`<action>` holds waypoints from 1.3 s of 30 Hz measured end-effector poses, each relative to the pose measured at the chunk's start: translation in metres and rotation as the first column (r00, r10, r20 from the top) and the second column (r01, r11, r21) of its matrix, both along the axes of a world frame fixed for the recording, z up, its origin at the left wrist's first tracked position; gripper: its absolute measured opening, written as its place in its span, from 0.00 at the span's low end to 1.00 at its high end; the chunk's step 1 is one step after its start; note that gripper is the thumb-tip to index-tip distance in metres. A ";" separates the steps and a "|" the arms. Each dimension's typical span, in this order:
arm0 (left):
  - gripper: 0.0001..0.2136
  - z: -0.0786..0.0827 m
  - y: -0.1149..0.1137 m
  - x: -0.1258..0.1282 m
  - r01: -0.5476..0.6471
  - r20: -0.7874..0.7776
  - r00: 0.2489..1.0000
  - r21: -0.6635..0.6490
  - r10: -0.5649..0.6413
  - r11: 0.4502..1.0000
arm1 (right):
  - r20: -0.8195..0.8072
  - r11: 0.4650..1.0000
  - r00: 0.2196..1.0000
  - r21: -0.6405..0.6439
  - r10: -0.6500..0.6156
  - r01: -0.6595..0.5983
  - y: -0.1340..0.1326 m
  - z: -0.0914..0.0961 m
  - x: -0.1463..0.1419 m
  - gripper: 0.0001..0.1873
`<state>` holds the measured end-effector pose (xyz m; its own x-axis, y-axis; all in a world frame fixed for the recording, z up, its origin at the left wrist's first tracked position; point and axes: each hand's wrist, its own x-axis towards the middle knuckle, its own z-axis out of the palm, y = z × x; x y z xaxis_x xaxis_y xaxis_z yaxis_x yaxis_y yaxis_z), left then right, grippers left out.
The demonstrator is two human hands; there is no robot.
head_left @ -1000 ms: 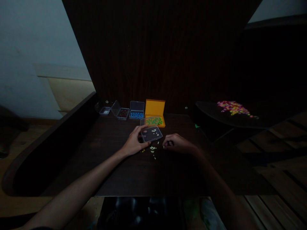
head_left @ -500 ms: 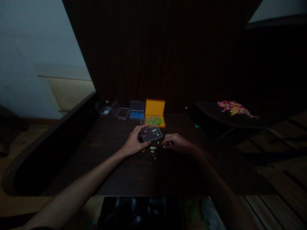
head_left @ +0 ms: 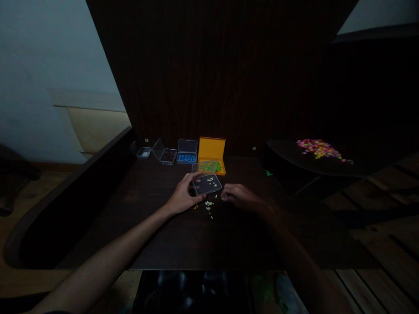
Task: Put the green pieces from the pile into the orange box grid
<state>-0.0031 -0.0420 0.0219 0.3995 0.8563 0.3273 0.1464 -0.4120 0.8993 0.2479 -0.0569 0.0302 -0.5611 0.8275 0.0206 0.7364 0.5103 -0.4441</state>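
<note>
My left hand grips the left side of a clear plastic box, tilted over the dark table, with its lid folded back. Several small pale beads lie inside it. My right hand is just right of the box, thumb and fingertips pinched together at what looks like one pale bead. Below the box, several loose pale beads are scattered on the tabletop. A few yellow beads lie near my left thumb.
Behind the box stands an open orange case with green beads. Left of it are clear boxes with blue beads and dark red beads, and a small clear box. A pile of pink and yellow pieces lies at right on a dark surface.
The fingers of my right hand have closed into a pinch where a pale bead lay on the table. My left hand and the clear box have stayed in place.
</note>
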 end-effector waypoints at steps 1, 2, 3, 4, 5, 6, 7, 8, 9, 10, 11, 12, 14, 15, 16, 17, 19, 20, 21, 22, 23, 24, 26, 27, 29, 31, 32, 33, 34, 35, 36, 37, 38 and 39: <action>0.30 0.000 0.000 0.000 0.000 0.001 1.000 -0.001 0.000 1.000 | 0.009 1.000 1.000 0.011 -0.009 0.009 0.000 0.000 0.000 0.07; 0.30 0.000 0.000 0.000 0.000 0.003 1.000 -0.001 0.000 1.000 | 0.016 1.000 1.000 0.019 -0.016 0.016 -0.001 -0.001 -0.001 0.07; 0.30 -0.001 0.001 0.000 0.001 0.005 1.000 0.000 -0.001 1.000 | 0.021 0.999 0.999 0.026 -0.025 0.025 -0.001 -0.001 0.000 0.06; 0.30 -0.001 0.001 0.000 0.003 0.006 1.000 0.001 -0.003 1.000 | 0.023 0.999 0.999 0.033 -0.035 0.034 -0.001 -0.001 0.001 0.06; 0.30 -0.001 0.002 0.000 0.004 0.008 1.000 0.002 -0.004 1.000 | 0.019 0.998 0.999 0.041 -0.044 0.044 0.000 -0.001 0.002 0.06; 0.30 -0.001 0.002 -0.001 0.006 0.009 1.000 0.004 -0.006 1.000 | 0.006 0.998 0.999 0.048 -0.052 0.051 0.000 0.000 0.004 0.06; 0.30 -0.001 0.002 -0.001 0.008 0.009 1.000 0.006 -0.008 1.000 | -0.020 0.997 0.998 0.058 -0.056 0.057 0.001 0.002 0.006 0.06; 0.30 0.000 0.002 -0.001 0.009 0.007 1.000 0.009 -0.010 1.000 | -0.055 0.996 0.997 0.069 -0.058 0.062 0.001 0.004 0.009 0.05; 0.30 0.000 0.002 -0.001 0.012 0.005 1.000 0.012 -0.012 1.000 | -0.097 0.994 0.994 0.082 -0.058 0.066 0.001 0.007 0.010 0.05; 0.30 0.000 0.002 -0.001 0.017 0.001 1.000 0.013 -0.017 1.000 | -0.142 0.993 0.988 0.096 -0.056 0.070 0.002 0.011 0.011 0.05; 0.30 0.000 0.001 0.000 0.025 -0.001 1.000 0.014 -0.025 1.000 | -0.187 0.991 0.981 0.110 -0.054 0.076 0.002 0.015 0.011 0.05; 0.30 0.000 0.001 0.000 0.033 -0.002 0.999 0.014 -0.033 0.999 | -0.227 0.988 0.973 0.127 -0.052 0.083 0.002 0.018 0.010 0.05; 0.30 -0.002 -0.001 0.002 0.048 -0.007 0.999 0.017 -0.048 0.999 | -0.278 0.983 0.960 0.162 -0.041 0.089 0.001 0.023 0.002 0.06; 0.30 -0.002 -0.002 0.003 0.053 -0.011 0.999 0.020 -0.053 0.998 | -0.286 0.980 0.958 0.181 -0.033 0.088 0.001 0.023 -0.004 0.06; 0.30 -0.003 -0.003 0.004 0.057 -0.015 0.998 0.023 -0.057 0.998 | -0.278 0.976 0.960 0.201 -0.024 0.083 0.001 0.023 -0.010 0.06; 0.30 -0.004 -0.004 0.005 0.062 -0.021 0.998 0.026 -0.061 0.998 | -0.253 0.972 0.967 0.221 -0.023 0.081 0.001 0.022 -0.016 0.07; 0.30 -0.005 -0.007 0.007 0.070 -0.033 0.997 0.033 -0.069 0.997 | -0.148 0.962 0.988 0.258 -0.047 0.085 0.001 0.019 -0.027 0.07; 0.30 -0.005 -0.008 0.009 0.075 -0.036 0.997 0.040 -0.074 0.996 | -0.085 0.959 0.994 0.269 -0.066 0.086 0.001 0.017 -0.031 0.07; 0.31 -0.005 -0.010 0.010 0.081 -0.039 0.996 0.048 -0.079 0.996 | -0.023 0.959 0.996 0.272 -0.081 0.085 0.002 0.016 -0.034 0.07; 0.31 -0.005 -0.011 0.011 0.086 -0.041 0.996 0.058 -0.084 0.995 | 0.027 0.960 0.995 0.267 -0.092 0.082 0.002 0.015 -0.037 0.07; 0.31 -0.006 -0.012 0.013 0.091 -0.040 0.995 0.068 -0.088 0.994 | 0.062 0.962 0.993 0.260 -0.099 0.079 0.002 0.015 -0.039 0.07; 0.31 -0.006 -0.013 0.014 0.097 -0.040 0.995 0.074 -0.094 0.993 | 0.086 0.965 0.991 0.250 -0.099 0.075 0.001 0.016 -0.040 0.08; 0.31 -0.006 -0.014 0.015 0.101 -0.044 0.994 0.083 -0.098 0.991 | 0.112 0.968 0.989 0.243 -0.097 0.068 0.001 0.018 -0.041 0.10; 0.31 -0.006 -0.015 0.015 0.101 -0.048 0.994 0.086 -0.097 0.991 | 0.118 0.967 0.988 0.245 -0.096 0.065 0.001 0.018 -0.041 0.10; 0.32 -0.007 -0.015 0.015 0.101 -0.060 0.994 0.091 -0.096 0.991 | 0.124 0.968 0.989 0.245 -0.084 0.052 0.000 0.020 -0.040 0.12; 0.31 -0.007 -0.015 0.014 0.103 -0.068 0.993 0.091 -0.097 0.991 | 0.102 0.970 0.992 0.239 -0.069 0.043 0.000 0.020 -0.038 0.13; 0.31 -0.007 -0.015 0.014 0.105 -0.069 0.993 0.088 -0.099 0.991 | 0.080 0.971 0.995 0.236 -0.065 0.044 0.001 0.019 -0.037 0.14; 0.31 -0.007 -0.015 0.014 0.106 -0.066 0.993 0.082 -0.101 0.991 | 0.054 0.970 0.996 0.236 -0.066 0.051 0.001 0.019 -0.034 0.14; 0.31 -0.007 -0.014 0.014 0.108 -0.061 0.993 0.073 -0.104 0.991 | 0.028 0.969 0.997 0.239 -0.072 0.063 0.001 0.019 -0.032 0.14; 0.32 -0.008 -0.014 0.014 0.108 -0.054 0.993 0.063 -0.105 0.992 | 0.006 0.967 0.997 0.243 -0.079 0.075 0.001 0.018 -0.030 0.13; 0.32 -0.008 -0.013 0.014 0.108 -0.046 0.993 0.053 -0.105 0.993 | -0.009 0.965 0.996 0.248 -0.083 0.083 0.002 0.018 -0.028 0.12; 0.32 -0.008 -0.013 0.014 0.106 -0.038 0.994 0.044 -0.105 0.993 | -0.017 0.964 0.996 0.252 -0.085 0.087 0.002 0.017 -0.027 0.12; 0.32 -0.008 -0.012 0.014 0.105 -0.032 0.994 0.037 -0.104 0.994 | -0.020 0.963 0.996 0.255 -0.083 0.085 0.002 0.017 -0.027 0.11; 0.32 -0.008 -0.012 0.013 0.105 -0.026 0.994 0.031 -0.104 0.994 | -0.018 0.963 0.997 0.257 -0.078 0.080 0.001 0.017 -0.027 0.11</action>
<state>0.0103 -0.0543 0.0141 0.4945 0.7986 0.3430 0.1230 -0.4549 0.8820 0.2213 -0.0555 0.0470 -0.4927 0.8357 0.2426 0.7761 0.5481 -0.3118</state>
